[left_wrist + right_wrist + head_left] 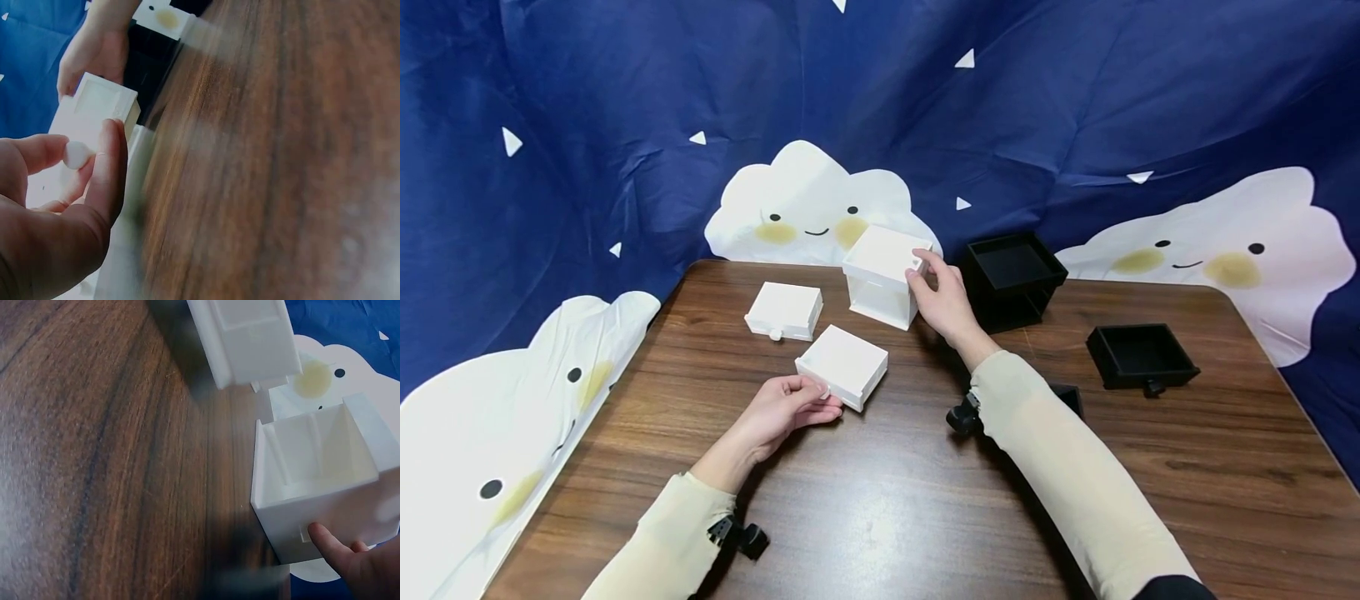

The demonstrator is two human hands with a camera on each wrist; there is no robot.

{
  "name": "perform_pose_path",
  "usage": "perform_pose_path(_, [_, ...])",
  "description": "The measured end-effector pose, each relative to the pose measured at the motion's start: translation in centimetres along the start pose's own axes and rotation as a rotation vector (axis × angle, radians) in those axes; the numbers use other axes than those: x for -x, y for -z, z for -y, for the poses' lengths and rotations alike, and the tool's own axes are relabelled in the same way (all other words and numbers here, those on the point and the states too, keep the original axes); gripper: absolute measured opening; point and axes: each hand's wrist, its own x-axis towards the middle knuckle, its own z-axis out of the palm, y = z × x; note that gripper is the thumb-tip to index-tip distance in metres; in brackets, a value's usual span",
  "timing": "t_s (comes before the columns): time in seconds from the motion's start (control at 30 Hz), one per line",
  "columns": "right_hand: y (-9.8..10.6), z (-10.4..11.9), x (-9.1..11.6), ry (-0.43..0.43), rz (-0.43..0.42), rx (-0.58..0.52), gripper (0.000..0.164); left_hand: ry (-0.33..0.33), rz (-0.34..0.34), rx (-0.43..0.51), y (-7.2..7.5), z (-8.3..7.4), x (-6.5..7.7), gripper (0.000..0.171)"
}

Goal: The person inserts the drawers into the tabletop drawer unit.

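My left hand [790, 410] pinches the round white knob [76, 155] of a white drawer [844, 365] between thumb and fingers. This drawer sits above the wood, in front of a white cabinet [880, 300] with an open front. In the right wrist view the drawer hangs near the cabinet's mouth, apart from it. At the cabinet's upper right corner is my right hand [946, 302], holding it with thumb and index finger at the top edge. One fingertip [319, 532] of that hand presses the side wall. A second white drawer [786, 308] with a knob lies left of the cabinet.
A black cabinet [1011, 271] stands right of the white one. Farther right lies a black drawer [1142, 354], and another black drawer [1067, 397] is partly hidden by the right sleeve. All stand on a brown wooden table [880, 500], with a blue cloud-print curtain [1037, 125] behind.
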Motion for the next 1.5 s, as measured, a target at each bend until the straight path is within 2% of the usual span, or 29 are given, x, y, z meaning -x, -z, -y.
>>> perform_pose_path(0.2, [-0.1,0.2,0.1,-0.007,0.0,-0.036,0.048,-0.001,-0.021,0.007,-0.4,-0.3,-0.6,0.013])
perform_pose_path(0.47, [0.0,0.0,0.0,0.003,-0.009,-0.042,0.048,-0.01,-0.051,0.055,-1.0,-0.4,-1.9,0.011])
perform_pose_path(0.7, [-0.1,-0.2,0.0,0.002,0.001,-0.03,0.049,0.006,-0.1,0.096,-1.6,-0.5,-3.0,0.012])
perform_pose_path(1.17, [0.0,-0.5,-0.1,0.03,0.011,-0.023,0.049,-0.01,-0.132,0.147,-2.1,-0.7,-4.7,0.008])
perform_pose_path(1.5, [0.0,-0.5,-0.1,0.039,0.006,-0.025,0.049,0.0,-0.15,0.137,-2.9,-0.9,-6.2,0.007])
